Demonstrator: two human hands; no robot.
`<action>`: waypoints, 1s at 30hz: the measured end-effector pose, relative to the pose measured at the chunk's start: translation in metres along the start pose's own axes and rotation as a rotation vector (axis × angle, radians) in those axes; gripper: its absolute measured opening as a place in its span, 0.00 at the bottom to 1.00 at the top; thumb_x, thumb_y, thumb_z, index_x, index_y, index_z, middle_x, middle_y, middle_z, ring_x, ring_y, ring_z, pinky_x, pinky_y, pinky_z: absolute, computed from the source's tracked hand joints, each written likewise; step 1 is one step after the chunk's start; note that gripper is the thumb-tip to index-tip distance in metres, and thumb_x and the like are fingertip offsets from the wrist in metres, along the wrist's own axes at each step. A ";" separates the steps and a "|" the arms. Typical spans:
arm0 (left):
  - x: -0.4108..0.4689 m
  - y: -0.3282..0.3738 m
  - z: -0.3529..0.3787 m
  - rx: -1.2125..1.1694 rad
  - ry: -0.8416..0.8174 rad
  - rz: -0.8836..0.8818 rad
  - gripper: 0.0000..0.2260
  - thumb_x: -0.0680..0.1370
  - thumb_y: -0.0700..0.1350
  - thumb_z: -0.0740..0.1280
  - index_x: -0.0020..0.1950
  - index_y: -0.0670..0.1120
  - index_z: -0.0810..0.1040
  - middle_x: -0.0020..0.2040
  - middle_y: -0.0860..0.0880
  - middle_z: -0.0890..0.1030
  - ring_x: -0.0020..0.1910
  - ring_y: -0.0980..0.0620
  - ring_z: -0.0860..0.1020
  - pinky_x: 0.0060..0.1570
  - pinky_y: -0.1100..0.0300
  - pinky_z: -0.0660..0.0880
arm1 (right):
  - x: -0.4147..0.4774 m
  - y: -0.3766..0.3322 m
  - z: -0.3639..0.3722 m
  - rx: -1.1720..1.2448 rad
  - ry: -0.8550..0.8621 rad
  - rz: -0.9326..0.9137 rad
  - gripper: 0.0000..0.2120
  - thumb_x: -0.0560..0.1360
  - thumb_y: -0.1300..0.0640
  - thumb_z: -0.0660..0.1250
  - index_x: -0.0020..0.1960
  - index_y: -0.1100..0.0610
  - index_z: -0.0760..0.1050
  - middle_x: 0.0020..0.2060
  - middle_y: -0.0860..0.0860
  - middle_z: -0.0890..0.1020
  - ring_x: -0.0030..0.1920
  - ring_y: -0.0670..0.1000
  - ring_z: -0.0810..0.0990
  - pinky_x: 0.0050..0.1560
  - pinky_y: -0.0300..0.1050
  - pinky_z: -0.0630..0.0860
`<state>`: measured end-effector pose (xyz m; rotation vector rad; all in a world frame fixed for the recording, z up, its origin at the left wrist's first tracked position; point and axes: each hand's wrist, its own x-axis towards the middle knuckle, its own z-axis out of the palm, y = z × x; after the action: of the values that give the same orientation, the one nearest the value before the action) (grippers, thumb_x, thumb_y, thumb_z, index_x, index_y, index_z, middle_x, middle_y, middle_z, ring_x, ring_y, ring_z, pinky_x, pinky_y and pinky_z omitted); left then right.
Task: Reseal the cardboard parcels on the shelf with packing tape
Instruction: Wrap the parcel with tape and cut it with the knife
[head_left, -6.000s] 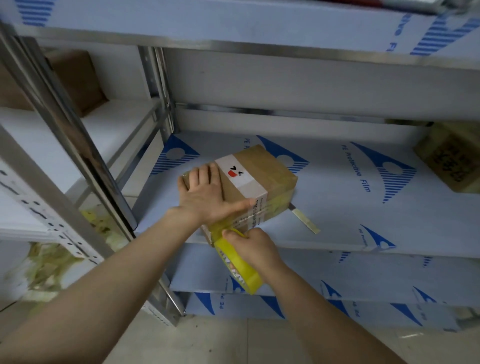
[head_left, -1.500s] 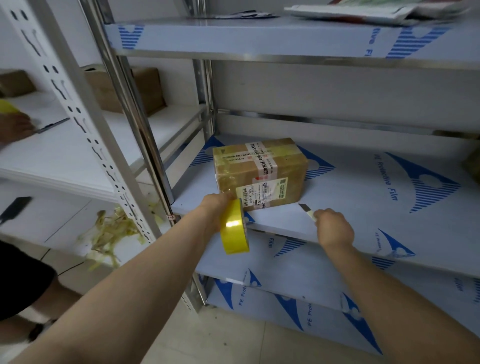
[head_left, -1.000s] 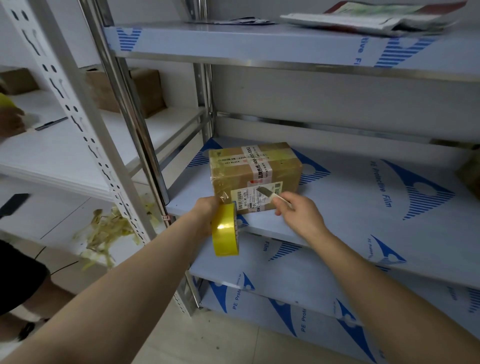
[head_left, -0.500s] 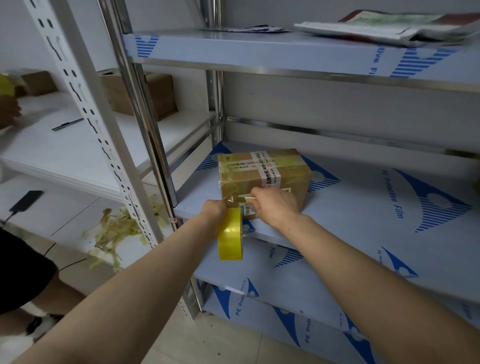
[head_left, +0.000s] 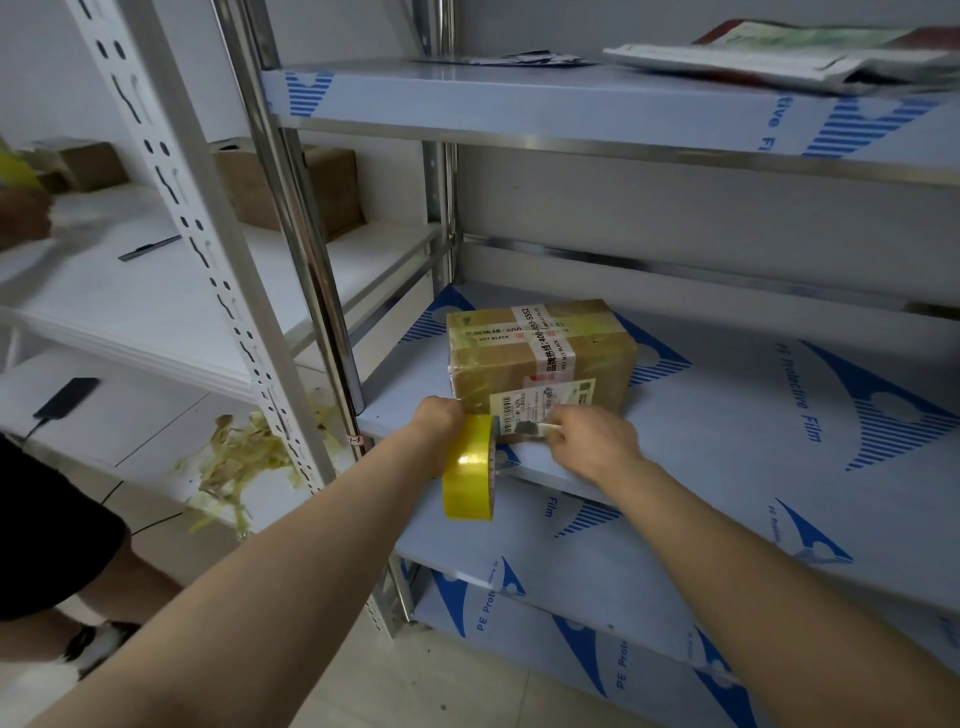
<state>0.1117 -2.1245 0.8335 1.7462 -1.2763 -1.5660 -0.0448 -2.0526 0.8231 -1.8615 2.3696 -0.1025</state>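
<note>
A cardboard parcel (head_left: 540, 358) is seen lying on the middle shelf (head_left: 753, 441), near its front left corner, wrapped in glossy tape and crossed by a white printed band. A shipping label is stuck on its front face.

A yellow tape roll (head_left: 470, 473) is held upright by the left hand (head_left: 441, 421), just in front of the parcel's lower left corner and over the shelf edge. The grip of this hand is closed round the roll. How the fingers sit is hidden by the roll.

A small blade (head_left: 524, 428) is pinched in the right hand (head_left: 592, 441), whose grip is closed on it. The blade is pointed left towards the roll and is held close below the label. Whether tape is touched by it cannot be told, since that spot is blurred.

Folded papers (head_left: 779, 52) are laid on the shelf above. On the neighbouring rack to the left, a brown box (head_left: 322, 187) and a dark pen-like object (head_left: 150, 248) are seen. Yellowish tape scraps (head_left: 244, 467) are heaped lower down. Another person's leg (head_left: 52, 545) is visible at the left edge.
</note>
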 end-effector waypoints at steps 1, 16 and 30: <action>0.001 0.000 0.000 -0.005 -0.002 -0.002 0.08 0.81 0.39 0.59 0.41 0.41 0.69 0.52 0.37 0.77 0.51 0.40 0.78 0.55 0.46 0.75 | -0.002 0.011 0.002 0.095 -0.015 0.073 0.07 0.78 0.54 0.60 0.52 0.50 0.77 0.51 0.52 0.79 0.50 0.56 0.77 0.43 0.43 0.70; 0.001 -0.002 -0.002 -0.037 -0.061 -0.022 0.06 0.81 0.41 0.61 0.55 0.39 0.71 0.51 0.38 0.77 0.44 0.43 0.77 0.43 0.52 0.75 | 0.001 0.025 0.000 0.280 0.639 -0.022 0.08 0.73 0.56 0.63 0.49 0.57 0.77 0.49 0.55 0.78 0.51 0.58 0.76 0.54 0.52 0.70; 0.003 -0.009 -0.005 0.284 0.016 0.150 0.12 0.80 0.42 0.59 0.61 0.38 0.73 0.57 0.40 0.76 0.57 0.40 0.75 0.54 0.53 0.73 | 0.062 -0.051 -0.032 -0.271 0.114 -0.518 0.35 0.79 0.39 0.51 0.78 0.54 0.41 0.78 0.51 0.45 0.78 0.50 0.46 0.75 0.46 0.42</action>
<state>0.1189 -2.1240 0.8254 1.7750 -1.6463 -1.3363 -0.0146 -2.1253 0.8575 -2.6263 1.9820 0.0715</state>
